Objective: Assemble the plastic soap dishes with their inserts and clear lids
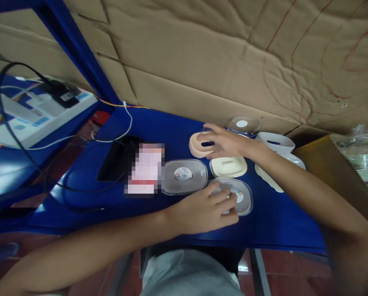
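My right hand [225, 142] reaches across to a peach-coloured rounded plastic piece with an oval slot [194, 144]. Its thumb and fingers close around the piece's right side. Lower down, my left hand [213, 207] lies over a clear rounded plastic lid with a round sticker [247, 201], its fingers bent and apart; whether they press on it I cannot tell. A second clear lid with a sticker [196, 183] lies just left of it. Between the hands sits a cream oval lid with a raised bar [230, 167].
White slotted pieces [278, 141], a cream piece [268, 179] and another clear lid [248, 126] lie behind my right forearm. A blurred-out phone-like screen [145, 168] and a black object [116, 158] are left. A cardboard box [310, 172] stands right; a power strip [38, 119] with cables is far left.
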`<state>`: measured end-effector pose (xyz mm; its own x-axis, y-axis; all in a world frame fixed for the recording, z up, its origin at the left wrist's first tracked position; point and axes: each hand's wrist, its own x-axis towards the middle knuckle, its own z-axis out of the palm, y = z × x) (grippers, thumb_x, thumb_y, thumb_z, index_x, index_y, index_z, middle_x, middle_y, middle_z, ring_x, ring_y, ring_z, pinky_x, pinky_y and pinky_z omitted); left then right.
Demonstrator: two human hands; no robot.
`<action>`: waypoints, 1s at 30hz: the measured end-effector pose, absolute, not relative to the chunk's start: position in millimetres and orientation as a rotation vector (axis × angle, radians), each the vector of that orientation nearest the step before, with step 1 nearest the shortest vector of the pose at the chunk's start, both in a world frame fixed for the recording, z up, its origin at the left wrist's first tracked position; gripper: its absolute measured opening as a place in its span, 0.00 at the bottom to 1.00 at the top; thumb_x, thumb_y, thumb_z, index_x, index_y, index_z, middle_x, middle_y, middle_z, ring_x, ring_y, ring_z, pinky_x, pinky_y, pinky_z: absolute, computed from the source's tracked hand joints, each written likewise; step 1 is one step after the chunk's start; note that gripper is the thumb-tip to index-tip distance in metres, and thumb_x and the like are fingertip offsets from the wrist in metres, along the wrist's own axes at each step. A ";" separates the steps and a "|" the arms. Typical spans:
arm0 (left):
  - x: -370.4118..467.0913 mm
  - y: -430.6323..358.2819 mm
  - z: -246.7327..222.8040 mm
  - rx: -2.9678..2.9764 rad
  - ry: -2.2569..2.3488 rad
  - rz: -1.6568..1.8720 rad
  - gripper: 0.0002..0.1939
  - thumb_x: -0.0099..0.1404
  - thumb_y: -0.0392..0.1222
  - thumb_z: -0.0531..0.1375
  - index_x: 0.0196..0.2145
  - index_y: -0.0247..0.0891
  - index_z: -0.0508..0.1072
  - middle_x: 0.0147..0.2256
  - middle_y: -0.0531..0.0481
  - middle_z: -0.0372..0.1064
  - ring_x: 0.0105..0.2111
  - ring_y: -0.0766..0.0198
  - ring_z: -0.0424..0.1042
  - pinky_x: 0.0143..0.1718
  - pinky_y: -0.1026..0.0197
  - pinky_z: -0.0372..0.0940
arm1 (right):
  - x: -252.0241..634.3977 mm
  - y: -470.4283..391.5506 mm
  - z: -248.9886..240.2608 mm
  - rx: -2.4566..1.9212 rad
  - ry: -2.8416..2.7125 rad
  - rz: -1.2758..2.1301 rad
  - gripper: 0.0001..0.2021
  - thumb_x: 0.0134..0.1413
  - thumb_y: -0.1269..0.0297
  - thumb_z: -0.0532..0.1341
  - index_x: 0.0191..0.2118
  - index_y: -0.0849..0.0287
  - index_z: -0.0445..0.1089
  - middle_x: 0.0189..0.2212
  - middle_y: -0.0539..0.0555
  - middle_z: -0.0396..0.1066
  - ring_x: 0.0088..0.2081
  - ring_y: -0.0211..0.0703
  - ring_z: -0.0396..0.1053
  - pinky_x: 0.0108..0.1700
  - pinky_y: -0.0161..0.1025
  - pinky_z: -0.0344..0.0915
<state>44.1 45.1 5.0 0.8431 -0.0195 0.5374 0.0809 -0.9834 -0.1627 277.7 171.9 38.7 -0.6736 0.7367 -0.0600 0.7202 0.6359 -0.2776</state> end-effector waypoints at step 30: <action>71.2 56.6 1.6 -2.644 -0.635 -0.576 0.21 0.72 0.37 0.62 0.60 0.32 0.75 0.56 0.36 0.76 0.51 0.44 0.76 0.54 0.42 0.71 | 371.8 -46.4 -8.9 -1.505 -2.272 -0.228 0.17 0.70 0.62 0.64 0.62 0.50 0.75 0.71 0.63 0.65 0.73 0.65 0.61 0.70 0.68 0.64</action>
<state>71.2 56.6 1.6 0.8161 0.3469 0.4622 0.4936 -0.8344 -0.2453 371.8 -46.4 -8.9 -0.3371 0.8442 0.4168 0.9102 0.4054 -0.0849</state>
